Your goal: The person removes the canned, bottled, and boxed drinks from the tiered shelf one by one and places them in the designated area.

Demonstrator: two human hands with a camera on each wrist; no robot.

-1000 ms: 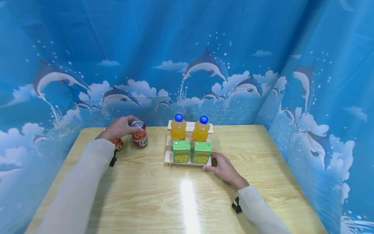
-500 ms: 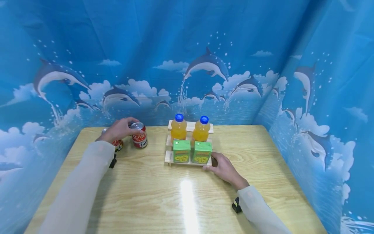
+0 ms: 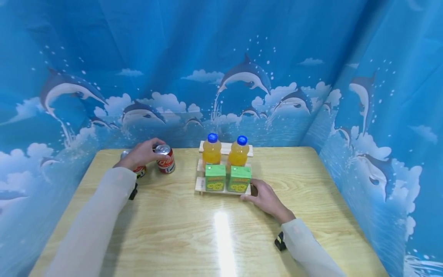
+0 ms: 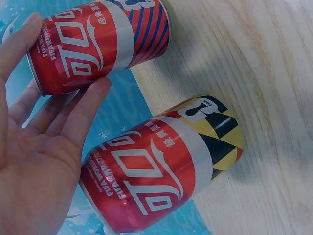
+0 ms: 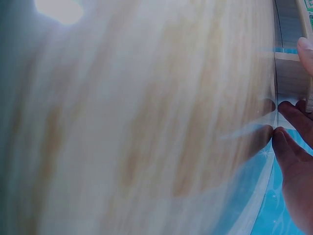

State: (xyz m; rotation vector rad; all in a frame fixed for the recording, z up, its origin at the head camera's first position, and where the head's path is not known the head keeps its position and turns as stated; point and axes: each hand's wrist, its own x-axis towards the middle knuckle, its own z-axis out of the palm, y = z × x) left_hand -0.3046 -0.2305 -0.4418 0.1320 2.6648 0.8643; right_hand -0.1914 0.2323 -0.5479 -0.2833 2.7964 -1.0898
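Observation:
In the head view my left hand [image 3: 143,154] holds a red soda can [image 3: 166,163] near its top, at the table's back left. Thumb and fingers lie on either side of this can [image 4: 93,46] in the left wrist view; it has a blue-and-red striped base. A second red soda can [image 4: 151,166], with a yellow-and-black base, stands beside it, partly behind my wrist from above. My right hand [image 3: 266,198] grips the front right corner of a stepped wooden rack [image 3: 199,186], thumb at the front edge. Some right fingers are hidden behind the rack.
Two orange juice bottles [image 3: 211,154] with blue caps stand on the rack's middle level. Two green juice boxes [image 3: 215,179] stand on its front step. A blue dolphin-print curtain [image 3: 173,57] encloses the back and sides of the wooden table [image 3: 173,231].

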